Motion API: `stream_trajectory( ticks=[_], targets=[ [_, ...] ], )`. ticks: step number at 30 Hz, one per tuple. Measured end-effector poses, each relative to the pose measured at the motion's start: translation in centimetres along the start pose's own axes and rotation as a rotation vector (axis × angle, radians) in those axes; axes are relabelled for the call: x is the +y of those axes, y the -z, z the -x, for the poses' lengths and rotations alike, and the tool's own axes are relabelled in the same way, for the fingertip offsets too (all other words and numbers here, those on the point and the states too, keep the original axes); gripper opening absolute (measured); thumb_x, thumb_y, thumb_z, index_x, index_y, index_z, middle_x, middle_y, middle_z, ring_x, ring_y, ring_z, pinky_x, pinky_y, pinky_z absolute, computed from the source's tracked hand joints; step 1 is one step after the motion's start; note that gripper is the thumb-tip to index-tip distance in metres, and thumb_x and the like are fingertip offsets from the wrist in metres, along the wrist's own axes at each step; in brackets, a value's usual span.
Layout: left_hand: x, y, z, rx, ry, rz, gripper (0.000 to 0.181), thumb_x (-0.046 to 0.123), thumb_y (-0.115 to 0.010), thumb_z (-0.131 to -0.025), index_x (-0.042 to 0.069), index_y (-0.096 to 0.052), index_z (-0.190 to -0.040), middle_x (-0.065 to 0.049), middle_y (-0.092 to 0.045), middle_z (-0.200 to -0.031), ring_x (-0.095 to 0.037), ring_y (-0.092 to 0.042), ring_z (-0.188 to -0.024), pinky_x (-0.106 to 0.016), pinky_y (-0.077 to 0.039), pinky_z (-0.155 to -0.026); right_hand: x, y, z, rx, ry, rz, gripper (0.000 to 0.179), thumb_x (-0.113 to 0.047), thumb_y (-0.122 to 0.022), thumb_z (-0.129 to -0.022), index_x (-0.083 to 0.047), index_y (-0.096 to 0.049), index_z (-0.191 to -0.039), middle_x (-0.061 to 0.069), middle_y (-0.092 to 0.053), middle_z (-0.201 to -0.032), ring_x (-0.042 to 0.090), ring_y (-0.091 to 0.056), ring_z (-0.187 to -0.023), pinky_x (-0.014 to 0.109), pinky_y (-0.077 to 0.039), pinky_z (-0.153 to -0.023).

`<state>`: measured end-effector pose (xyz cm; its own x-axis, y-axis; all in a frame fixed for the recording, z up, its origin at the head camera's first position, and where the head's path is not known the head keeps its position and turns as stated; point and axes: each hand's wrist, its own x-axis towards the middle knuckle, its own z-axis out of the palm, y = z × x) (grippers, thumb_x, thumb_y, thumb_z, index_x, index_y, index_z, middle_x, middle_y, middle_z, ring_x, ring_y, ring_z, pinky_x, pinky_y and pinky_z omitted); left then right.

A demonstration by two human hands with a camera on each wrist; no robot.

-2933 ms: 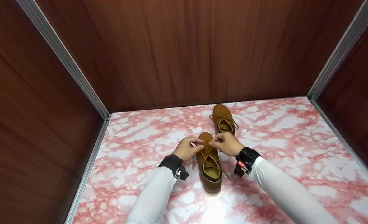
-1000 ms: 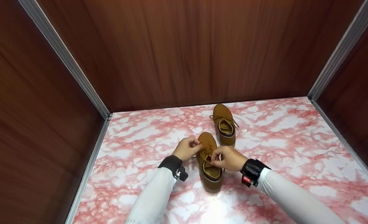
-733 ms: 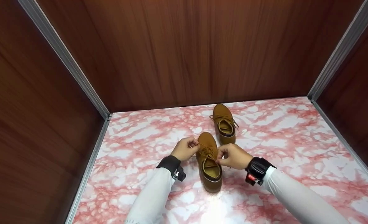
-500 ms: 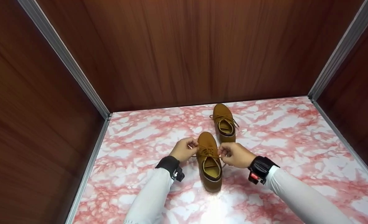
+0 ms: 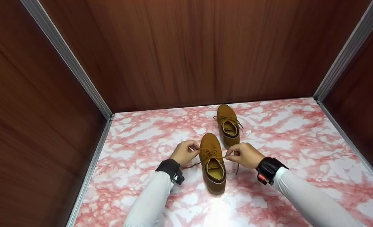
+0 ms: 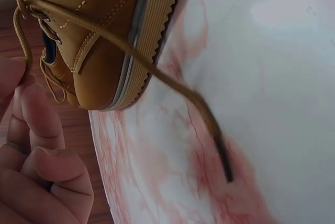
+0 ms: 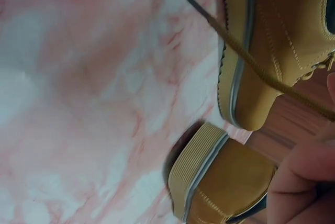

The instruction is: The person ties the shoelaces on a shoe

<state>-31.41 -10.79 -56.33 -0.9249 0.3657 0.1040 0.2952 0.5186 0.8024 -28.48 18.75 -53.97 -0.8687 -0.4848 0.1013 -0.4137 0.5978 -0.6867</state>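
Observation:
A tan lace-up shoe (image 5: pixel 209 141) stands on the marbled surface, toe pointing away from me. At its left side my left hand (image 5: pixel 184 154) pinches one strand of the brown shoelace (image 6: pixel 26 41) between thumb and fingertips. My right hand (image 5: pixel 247 155), off the right side, pinches another strand, drawn taut from the knot area over the eyelets. A loose lace end hangs from each side; the left one (image 6: pixel 172 84) crosses the shoe's side in the left wrist view. In the right wrist view a dark-tipped end (image 7: pixel 230 38) stretches from the fingers (image 7: pixel 301 177).
A matching tan shoe (image 5: pixel 225 111), its laces tied in a bow, stands farther back and slightly right, close behind the right hand. Dark wood-grain panels (image 5: pixel 186 56) with grey metal corner strips enclose the pink-and-white marbled surface (image 5: pixel 136 135) on three sides.
My right hand has moved from over the shoe's lacing out to its right, pulling a lace strand tight. My left hand has shifted slightly left, still pinching its strand. Both shoes stay put.

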Motion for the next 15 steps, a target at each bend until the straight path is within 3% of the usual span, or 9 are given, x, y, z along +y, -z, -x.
stream_trajectory(
  ticks=[7, 15],
  targets=[
    [0.7, -0.1, 0.3, -0.040, 0.013, 0.048, 0.007, 0.004, -0.070, -0.094, 0.010, -0.071, -0.096, -0.007, -0.074, -0.101, -0.016, -0.058, -0.073, -0.018, -0.046, -0.068, 0.3, -0.1, 0.1, -0.007, -0.012, 0.028, 0.005, -0.012, -0.077, -0.092, -0.015, -0.075, -0.088, -0.002, -0.071, -0.077, 0.004, -0.060, -0.072, 0.022, -0.049, -0.069],
    [2.4, -0.3, 0.0, -0.116, -0.011, 0.100, 0.022, 0.004, -0.072, -0.091, 0.011, -0.071, -0.112, -0.013, -0.074, -0.110, -0.017, -0.057, -0.074, -0.018, -0.045, -0.066, -0.4, -0.9, -0.6, -0.068, -0.009, -0.022, 0.008, -0.013, -0.079, -0.091, -0.012, -0.073, -0.096, -0.001, -0.070, -0.079, 0.008, -0.061, -0.071, 0.021, -0.048, -0.065]
  ],
)
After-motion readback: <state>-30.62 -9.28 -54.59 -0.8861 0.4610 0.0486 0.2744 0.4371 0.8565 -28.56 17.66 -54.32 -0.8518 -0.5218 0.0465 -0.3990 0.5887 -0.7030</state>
